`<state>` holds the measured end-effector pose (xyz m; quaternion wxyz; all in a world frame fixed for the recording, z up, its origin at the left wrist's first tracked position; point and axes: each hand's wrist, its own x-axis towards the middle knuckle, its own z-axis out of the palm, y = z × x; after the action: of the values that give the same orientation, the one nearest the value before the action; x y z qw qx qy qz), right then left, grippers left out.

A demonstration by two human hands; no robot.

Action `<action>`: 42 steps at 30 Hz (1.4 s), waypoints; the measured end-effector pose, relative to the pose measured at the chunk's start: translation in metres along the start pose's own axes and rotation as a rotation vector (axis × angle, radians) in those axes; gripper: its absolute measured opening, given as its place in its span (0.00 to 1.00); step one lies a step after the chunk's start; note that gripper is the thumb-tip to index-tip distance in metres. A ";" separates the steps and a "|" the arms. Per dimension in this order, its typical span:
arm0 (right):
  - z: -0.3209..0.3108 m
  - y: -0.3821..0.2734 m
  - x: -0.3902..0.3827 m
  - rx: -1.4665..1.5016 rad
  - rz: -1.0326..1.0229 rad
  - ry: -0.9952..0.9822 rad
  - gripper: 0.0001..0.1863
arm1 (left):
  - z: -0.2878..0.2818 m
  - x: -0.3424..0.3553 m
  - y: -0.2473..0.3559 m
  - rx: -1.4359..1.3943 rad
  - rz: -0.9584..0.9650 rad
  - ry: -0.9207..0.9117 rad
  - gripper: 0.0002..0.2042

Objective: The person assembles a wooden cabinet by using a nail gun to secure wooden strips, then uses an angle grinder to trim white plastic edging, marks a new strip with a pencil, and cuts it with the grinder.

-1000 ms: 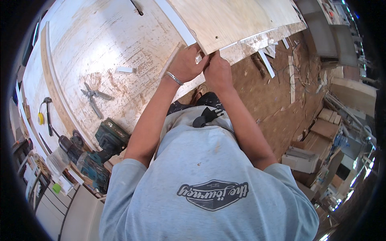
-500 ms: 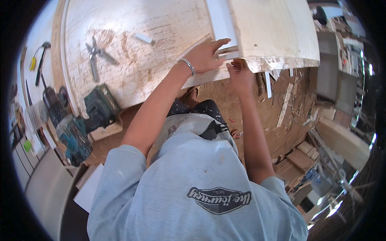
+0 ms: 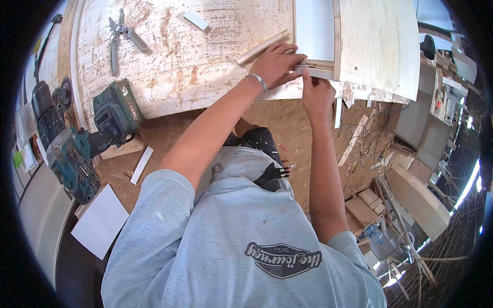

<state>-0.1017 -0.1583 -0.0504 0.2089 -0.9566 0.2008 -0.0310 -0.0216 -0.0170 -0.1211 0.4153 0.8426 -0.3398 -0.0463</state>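
A thin, pale wooden strip (image 3: pixel 319 71) lies across the near end of a white panel (image 3: pixel 314 31) that has a wooden edge piece along its right side. At the strip's left end, my left hand (image 3: pixel 277 66) has its fingers bent and pressed together, gripping it. My right hand (image 3: pixel 318 97) comes from below, closed, with the thumb against the strip's near side and the other fingers curled under. Partly behind my left hand, a longer wooden strip (image 3: pixel 263 46) rests slantwise on the scuffed worktable (image 3: pixel 205 77).
Pliers (image 3: pixel 122 38) and a small white block (image 3: pixel 195 21) lie on the table's left part. A teal cordless drill (image 3: pixel 72 159) stands at the left edge. Plywood (image 3: pixel 377 46) covers the right side. Offcuts (image 3: pixel 354 138) and cables litter the dirt floor.
My left hand's outstretched index finger has bent down toward the strip. My right hand has come up closer, its thumb now against the strip. The whole view has shifted a little.
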 end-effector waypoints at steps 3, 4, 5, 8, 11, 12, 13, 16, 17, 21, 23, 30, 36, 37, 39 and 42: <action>0.006 -0.008 -0.003 -0.034 0.040 0.019 0.24 | 0.000 -0.003 0.004 0.122 0.024 0.067 0.25; 0.005 -0.011 -0.001 -0.028 0.032 0.021 0.24 | 0.003 -0.001 0.000 0.076 0.034 0.062 0.24; 0.004 -0.013 0.002 -0.022 0.024 0.022 0.24 | 0.008 0.001 -0.005 0.029 0.044 0.057 0.22; 0.006 -0.021 -0.002 -0.018 0.057 0.009 0.23 | 0.010 -0.003 -0.011 -0.040 0.050 0.031 0.20; 0.006 -0.019 -0.005 0.008 0.078 0.026 0.22 | 0.008 -0.001 -0.007 -0.091 0.020 -0.003 0.20; 0.008 -0.017 -0.007 0.023 0.079 0.038 0.22 | 0.008 -0.002 -0.005 -0.109 0.006 -0.015 0.19; 0.008 -0.014 -0.006 0.062 0.105 0.002 0.22 | 0.007 -0.002 -0.005 -0.120 0.015 -0.012 0.20; 0.012 -0.009 -0.004 0.128 0.087 0.032 0.22 | 0.010 -0.001 -0.006 -0.066 0.038 0.036 0.20; 0.016 -0.007 -0.004 0.111 0.111 0.033 0.22 | 0.011 -0.001 -0.006 -0.073 0.041 0.040 0.20; 0.021 -0.015 -0.005 0.050 0.156 0.077 0.22 | 0.018 0.002 -0.021 -0.055 0.134 0.025 0.19; 0.020 -0.018 -0.004 0.013 0.150 0.081 0.22 | 0.019 0.005 -0.030 -0.107 0.132 -0.010 0.19; 0.024 -0.010 -0.002 0.057 0.178 0.100 0.22 | 0.005 0.012 -0.028 -0.240 0.040 -0.080 0.21; 0.021 -0.016 -0.005 0.135 0.189 0.074 0.22 | -0.005 0.017 -0.024 -0.332 -0.060 -0.108 0.18; 0.020 -0.013 -0.005 0.162 0.169 0.066 0.22 | -0.005 0.016 -0.023 -0.350 -0.063 -0.089 0.18; 0.013 -0.004 -0.001 0.135 0.146 -0.030 0.20 | -0.006 0.016 -0.023 -0.333 -0.048 -0.064 0.17; 0.021 0.044 -0.011 0.352 0.051 0.004 0.22 | 0.002 0.020 -0.027 -0.381 -0.045 -0.111 0.16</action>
<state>-0.1249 -0.1823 -0.0868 0.3736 -0.8998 0.2168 -0.0623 0.0072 -0.0190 -0.1376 0.5467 0.7522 -0.3284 -0.1655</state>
